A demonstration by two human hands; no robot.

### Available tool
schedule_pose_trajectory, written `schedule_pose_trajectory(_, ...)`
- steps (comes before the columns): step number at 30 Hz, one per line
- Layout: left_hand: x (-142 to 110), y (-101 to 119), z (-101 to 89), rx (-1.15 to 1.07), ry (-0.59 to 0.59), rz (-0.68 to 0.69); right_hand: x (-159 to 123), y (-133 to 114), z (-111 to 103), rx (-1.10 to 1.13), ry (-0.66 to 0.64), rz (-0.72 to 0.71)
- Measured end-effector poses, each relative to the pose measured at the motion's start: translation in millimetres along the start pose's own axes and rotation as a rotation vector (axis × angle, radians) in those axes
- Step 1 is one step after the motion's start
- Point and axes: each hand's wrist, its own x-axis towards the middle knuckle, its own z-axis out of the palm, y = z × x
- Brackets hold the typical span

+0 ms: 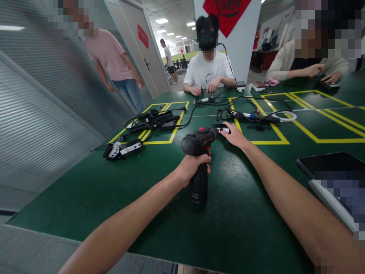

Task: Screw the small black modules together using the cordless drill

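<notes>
Nearest us, the green table (159, 228) runs back from its near edge. On our right lies a flat thing with a dark, glossy top (333, 163), partly masked by blurred squares.

Our left hand (196, 166) holds the black drill (196, 144) by its grip, in front of us, with the fingers wrapped around the handle. The drill stands upright, its chuck pointing away and to the right; whether its base touches the table we cannot tell. Just past the chuck, our right hand (232, 135) reaches to a small black-and-white piece (224, 130). Its thumb and fingers touch the piece, but we cannot tell whether they clamp it.

To the left of the drill lies a black case (129, 149) with white strips on it, and behind it a heap of black cables (159, 121). On the right, beyond our right hand, thin black parts (259, 128) lie inside yellow tape lines (270, 142); behind them are corded pen-like tools (248, 115) beside a white ring (288, 116).

Farther back, near the far edge, we see a silver-and-black tool (205, 100) and two small boxes (258, 86). Across from us sits a co-worker in a white shirt (209, 72) and a black headset (207, 40), both hands at the table; another, in pale sleeves (281, 62), sits at right. At left stands a person in a pink shirt (107, 51), near a door (142, 45). Behind, a red poster (225, 17) hangs on a white pillar.
</notes>
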Motion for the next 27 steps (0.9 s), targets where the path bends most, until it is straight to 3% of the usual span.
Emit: schedule_pose_trajectory(27,0.1,0.8,0.3,0.003,0.006,0.005,0.1,-0.9,-0.8,0.006,-0.008,-0.004)
